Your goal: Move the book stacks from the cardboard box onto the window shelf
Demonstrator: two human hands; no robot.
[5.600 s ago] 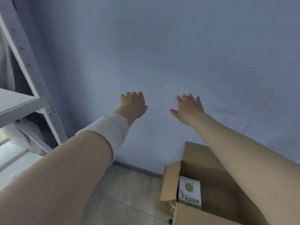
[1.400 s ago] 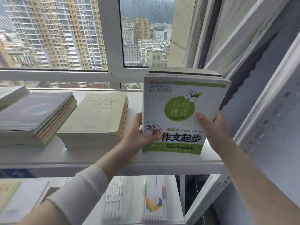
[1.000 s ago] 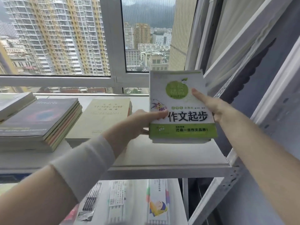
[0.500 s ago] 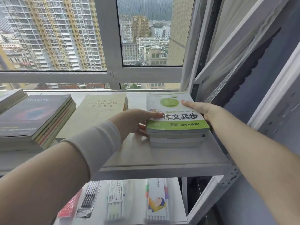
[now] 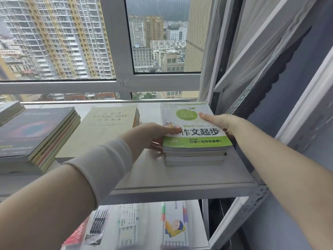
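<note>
A stack of books with a green and white cover on top (image 5: 194, 138) lies flat at the right end of the white window shelf (image 5: 180, 177). My left hand (image 5: 153, 136) grips the stack's left edge, thumb on the cover. My right hand (image 5: 219, 122) holds its right edge, thumb on the cover and fingers hidden behind the books. The cardboard box is out of view.
A beige book stack (image 5: 106, 130) and a dark-covered stack (image 5: 36, 134) lie further left on the shelf. The window frame (image 5: 126, 83) rises behind it. A metal shelf post (image 5: 239, 219) stands at right. The lower shelf holds pen packs (image 5: 126, 222).
The stack was carried up from the box, tilted flat and set down on the shelf's right end. Since half a second ago both hands stay on its sides with little movement.
</note>
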